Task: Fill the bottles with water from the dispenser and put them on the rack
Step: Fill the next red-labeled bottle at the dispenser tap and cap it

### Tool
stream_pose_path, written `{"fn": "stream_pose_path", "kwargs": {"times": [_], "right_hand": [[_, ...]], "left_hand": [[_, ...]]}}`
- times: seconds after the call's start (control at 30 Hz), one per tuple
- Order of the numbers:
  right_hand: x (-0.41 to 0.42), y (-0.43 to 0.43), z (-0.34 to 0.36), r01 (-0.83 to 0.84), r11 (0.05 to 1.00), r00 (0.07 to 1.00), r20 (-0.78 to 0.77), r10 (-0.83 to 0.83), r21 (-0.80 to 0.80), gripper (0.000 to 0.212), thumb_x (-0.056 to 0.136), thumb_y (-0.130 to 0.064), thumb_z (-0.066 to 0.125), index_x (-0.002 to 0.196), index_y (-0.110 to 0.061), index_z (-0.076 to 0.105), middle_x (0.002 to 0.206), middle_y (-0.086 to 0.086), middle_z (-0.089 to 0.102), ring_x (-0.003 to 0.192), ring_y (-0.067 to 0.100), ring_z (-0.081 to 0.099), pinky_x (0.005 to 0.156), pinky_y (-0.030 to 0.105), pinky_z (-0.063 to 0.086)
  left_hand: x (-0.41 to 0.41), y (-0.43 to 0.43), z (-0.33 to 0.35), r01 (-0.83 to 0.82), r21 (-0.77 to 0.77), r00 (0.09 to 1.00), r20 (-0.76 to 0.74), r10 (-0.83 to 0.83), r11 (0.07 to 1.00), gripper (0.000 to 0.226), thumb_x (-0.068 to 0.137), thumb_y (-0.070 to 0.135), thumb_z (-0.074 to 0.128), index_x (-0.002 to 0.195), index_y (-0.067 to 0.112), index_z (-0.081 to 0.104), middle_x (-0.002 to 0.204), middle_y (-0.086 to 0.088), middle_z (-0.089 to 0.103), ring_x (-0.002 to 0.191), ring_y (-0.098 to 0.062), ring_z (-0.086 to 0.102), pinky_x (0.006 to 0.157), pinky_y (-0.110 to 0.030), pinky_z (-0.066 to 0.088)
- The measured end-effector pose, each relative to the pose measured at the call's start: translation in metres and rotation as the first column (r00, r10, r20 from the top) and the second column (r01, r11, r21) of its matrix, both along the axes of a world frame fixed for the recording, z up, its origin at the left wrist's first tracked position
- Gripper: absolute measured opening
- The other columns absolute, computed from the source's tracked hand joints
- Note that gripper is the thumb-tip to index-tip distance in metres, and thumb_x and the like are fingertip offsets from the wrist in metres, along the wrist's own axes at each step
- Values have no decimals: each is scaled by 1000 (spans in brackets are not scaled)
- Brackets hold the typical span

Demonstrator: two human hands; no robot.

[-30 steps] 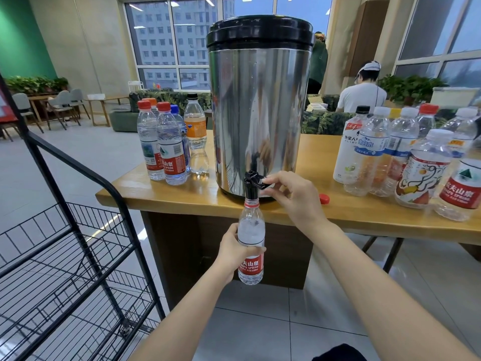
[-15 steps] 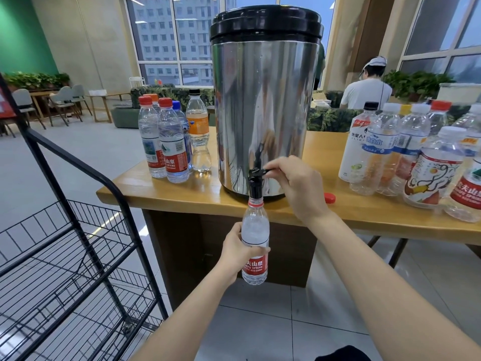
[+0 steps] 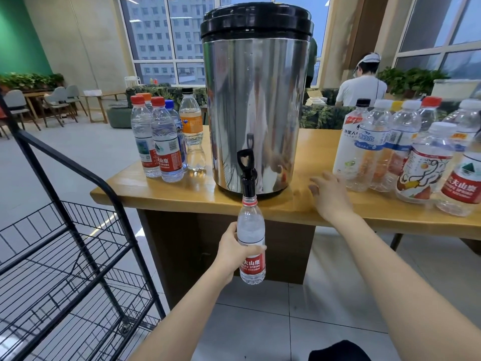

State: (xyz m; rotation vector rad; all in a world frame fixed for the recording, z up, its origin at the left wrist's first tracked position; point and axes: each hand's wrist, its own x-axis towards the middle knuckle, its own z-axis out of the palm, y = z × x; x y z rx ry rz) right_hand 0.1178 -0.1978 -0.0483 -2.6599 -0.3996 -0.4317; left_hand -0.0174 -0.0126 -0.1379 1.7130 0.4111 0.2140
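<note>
Filling looks finished. Nearest, the left hand (image 3: 235,252) grips the red-labelled bottle (image 3: 251,238) around its middle, fingers (image 3: 257,248) curled across the label's top edge. It holds the bottle upright below the desk (image 3: 182,196) edge, its open mouth still tucked under the spout. Water seems to reach about the shoulder. To the near left the wire rack (image 3: 65,256) waits, its shelves showing no bottles.

Half a second ago the right hand (image 3: 329,194) was pinching the tap lever (image 3: 246,158). It has since let go and swung right, and the lever now stands upright, so the flow is probably shut off. The hand sits palm down, low over the desk's near edge, with fingers loosely spread and holding nothing. Whether it touches the wood is unclear. A red cap lay at that spot a moment ago and is now hidden under the hand, so capping is likely next.

Beyond, the steel dispenser (image 3: 256,100) stands between capped bottles (image 3: 156,142) at far left and a larger bottle cluster (image 3: 390,152) at right.
</note>
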Motion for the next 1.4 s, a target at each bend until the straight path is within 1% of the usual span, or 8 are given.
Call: {"fn": "stream_pose_path", "kwargs": {"times": [0.1,0.27,0.4,0.63,1.0,1.2,1.3,1.4], "right_hand": [[11,-13,-12,-66,987,987,-154,43,-144,35,103,-23,41,136,-20,54,144,7,47,133,30,37,106,44,36],[13,-20,-18,-74,996,993,-91,70,-41,30,98,-10,51,126,-16,62,117,5,59,103,20,54,80,29,45],[-3,-21,-11,-181,979,973,-126,192,90,32,96,-14,56,129,-15,59,120,5,62,109,21,57,92,31,46],[-64,-17,37,-595,685,754,-2,657,421,33,88,-8,66,118,-20,67,114,-7,68,110,6,60,96,24,48],[-86,-15,57,-747,603,610,-71,789,280,34,85,4,66,115,-12,71,117,-2,68,113,6,60,99,19,47],[-89,-15,60,-744,663,661,-55,748,79,27,90,-30,63,116,-22,66,105,-8,67,99,5,60,84,18,49],[-92,-11,58,-709,685,684,71,726,-166,38,92,-58,36,93,-26,56,83,-4,62,75,12,59,65,28,50],[-89,-11,54,-667,654,544,367,755,-356,46,100,-54,15,71,-29,41,59,-8,50,51,12,47,46,28,36]], "left_hand": [[-2,-3,-6,6,18,1000,-19,-5,1000,67,71,17,87,123,30,46,117,8,59,105,-13,59,93,-37,52],[-8,-8,-15,17,19,999,-37,-16,1000,65,70,16,87,120,30,49,114,7,62,103,-15,61,92,-37,54],[-14,-14,-9,55,39,998,-19,-54,998,63,68,15,88,118,29,52,112,6,65,102,-15,63,91,-37,55],[-27,-26,9,145,90,989,10,-146,985,62,70,19,87,119,35,52,111,13,65,101,-11,63,86,-31,55],[-47,-27,24,209,127,975,50,-216,970,67,69,19,87,126,32,54,114,11,67,102,-11,64,85,-30,54],[-58,-21,28,276,99,957,60,-282,956,59,73,21,86,120,40,55,108,16,69,98,-8,67,77,-21,53],[-63,-19,33,353,68,933,46,-357,933,56,72,25,86,118,40,57,109,11,71,101,-13,69,85,-32,58],[-66,-17,39,438,72,897,30,-441,896,66,66,34,84,125,34,57,114,6,71,107,-19,68,93,-40,55]]}}
